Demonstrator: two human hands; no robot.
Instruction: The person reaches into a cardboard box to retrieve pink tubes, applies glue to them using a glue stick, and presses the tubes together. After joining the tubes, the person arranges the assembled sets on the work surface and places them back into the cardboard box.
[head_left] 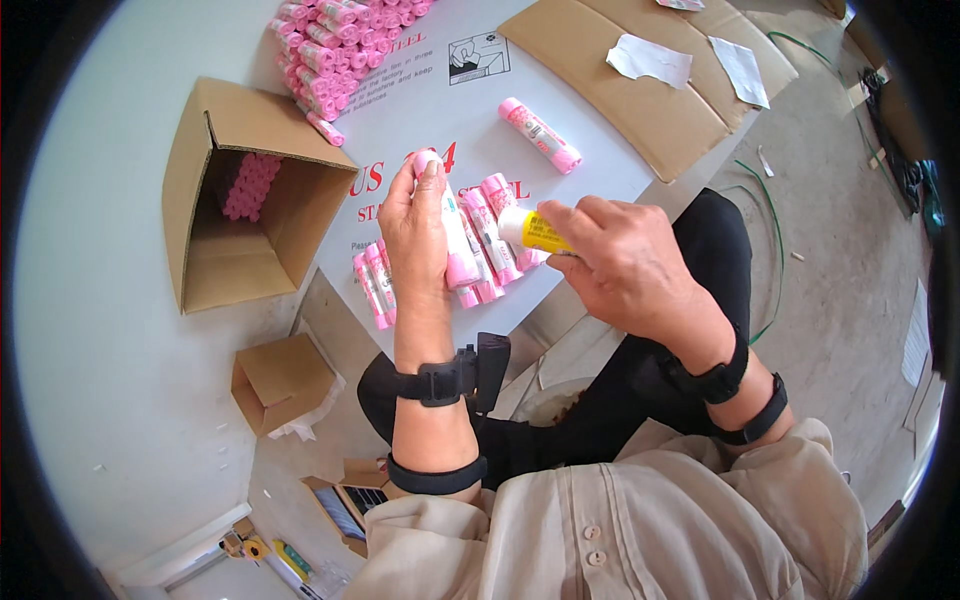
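My left hand (412, 225) is closed around a pink roll with a pale label band (460, 258), held tilted over the table. In my right hand (630, 262) is a yellow glue stick (540, 233), its white end pointing left toward the held roll, with a small gap between them. Beneath and between my hands, several pink rolls with printed bands (497, 240) lie side by side. A few others (374, 285) sit left of my left wrist. One separate pink roll (540, 135) lies farther off on the table.
A large pile of pink rolls (345, 50) covers the far left of the printed table surface (420, 120). An open cardboard box (245, 275) with pink rolls inside stands at the left. Flattened cardboard (600, 90) with torn paper lies far right. A smaller carton (285, 385) sits lower left.
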